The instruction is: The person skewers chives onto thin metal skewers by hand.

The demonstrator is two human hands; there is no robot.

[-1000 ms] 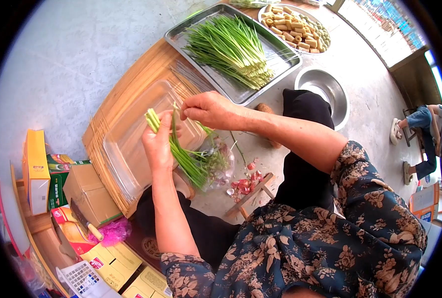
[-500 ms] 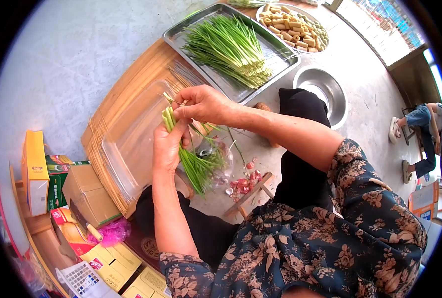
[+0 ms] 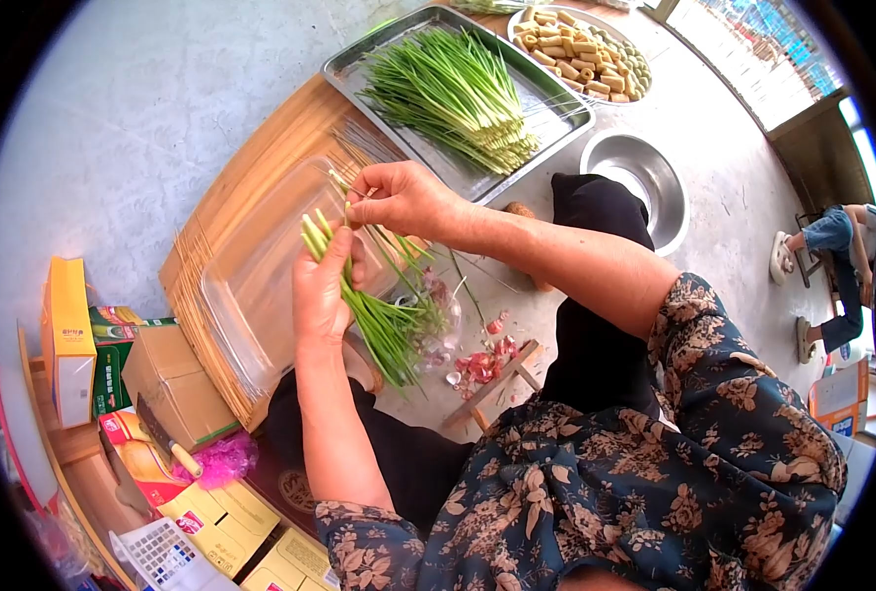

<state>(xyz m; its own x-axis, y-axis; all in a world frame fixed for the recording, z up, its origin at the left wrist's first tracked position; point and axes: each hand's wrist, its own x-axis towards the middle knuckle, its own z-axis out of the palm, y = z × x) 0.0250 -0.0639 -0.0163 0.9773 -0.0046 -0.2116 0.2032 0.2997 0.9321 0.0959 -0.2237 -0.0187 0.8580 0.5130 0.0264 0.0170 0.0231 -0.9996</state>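
Note:
My left hand [image 3: 322, 291] is wrapped round a bunch of green garlic chives [image 3: 384, 330], pale stem ends up and leaves hanging down to the right. Just above it, my right hand [image 3: 394, 202] pinches a few stems near the bunch's top, with a thin skewer-like stick among its fingers. Both hands are above the edge of a clear plastic tub [image 3: 251, 305]. Behind them, a metal tray [image 3: 438, 163] bears a large pile of chives [image 3: 458, 94].
A steel bowl [image 3: 670, 207] stands on the floor at right, below a dish of tan rolls [image 3: 576, 59]. Cardboard boxes [image 3: 177, 384] and a knife [image 3: 167, 443] are at lower left. Reddish peelings [image 3: 487, 364] lie by a small wooden stool [image 3: 527, 369]. Another person [image 3: 837, 266] sits far right.
My left hand moved right to meet my right hand, then back left and slightly down with the bunch. My right hand shifted slightly left and up, still pinching.

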